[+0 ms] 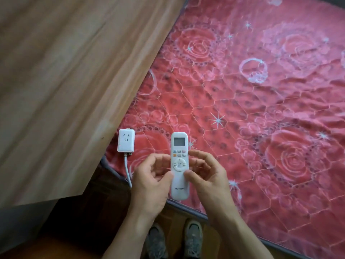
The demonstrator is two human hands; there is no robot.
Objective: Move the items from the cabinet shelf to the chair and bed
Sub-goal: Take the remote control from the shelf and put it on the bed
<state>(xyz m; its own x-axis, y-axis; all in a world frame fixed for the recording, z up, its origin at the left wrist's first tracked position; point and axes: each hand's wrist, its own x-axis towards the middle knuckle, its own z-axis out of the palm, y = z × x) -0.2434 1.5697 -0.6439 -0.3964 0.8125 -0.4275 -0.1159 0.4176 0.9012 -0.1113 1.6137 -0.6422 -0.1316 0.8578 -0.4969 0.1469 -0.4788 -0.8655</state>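
Observation:
A white remote control (pixel 179 146) with a small screen and coloured buttons is held upright over the near corner of the bed (pixel 261 101), which has a red rose-patterned cover. My left hand (pixel 151 180) pinches the remote's left edge with thumb and curled fingers. My right hand (pixel 207 176) grips its right edge, thumb on the front. A white power socket block (pixel 126 140) lies on the bed to the left of the remote, and its white cord (pixel 127 172) trails down off the bed edge.
A large wooden panel (pixel 65 81) fills the left side and stands against the bed's edge. Dark wooden floor (pixel 89 217) lies below. My two shoes (pixel 173 238) stand at the bed's corner. Most of the cover to the right is bare.

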